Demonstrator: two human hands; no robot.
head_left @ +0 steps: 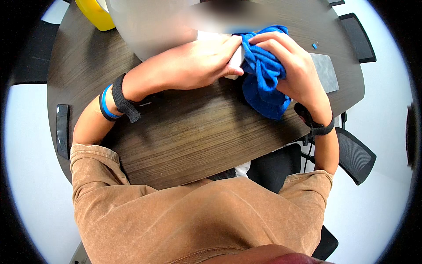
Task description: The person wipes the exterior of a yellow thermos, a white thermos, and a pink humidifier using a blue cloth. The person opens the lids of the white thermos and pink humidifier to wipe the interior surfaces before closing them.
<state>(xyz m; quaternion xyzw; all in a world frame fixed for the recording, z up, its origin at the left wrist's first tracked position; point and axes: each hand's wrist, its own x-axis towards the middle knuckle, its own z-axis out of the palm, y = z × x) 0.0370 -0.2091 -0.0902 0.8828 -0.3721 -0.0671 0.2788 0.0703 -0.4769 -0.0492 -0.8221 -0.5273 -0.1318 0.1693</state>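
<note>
The left hand, at upper centre, has its thumb and fingers closed on a white piece. The right hand, just to its right, has its fingers curled into a bunched blue cloth, whose loose end drops toward lower right. The cloth lies between the hands, touching or nearly touching the white piece's right side (contact is hard to confirm under the folds). The piece's visible length slants from upper right to lower left; its full shape is hidden. The left hand is nearer to the piece, the right to the cloth.

A pale blurred shape crowds the left hand from above, so room looks tightest there. Downward, the wood-grain table stretches to its near edge, which rises toward the right. A grey panel sits right of the right hand, small blue bits above it; a yellow object stands at upper left.
</note>
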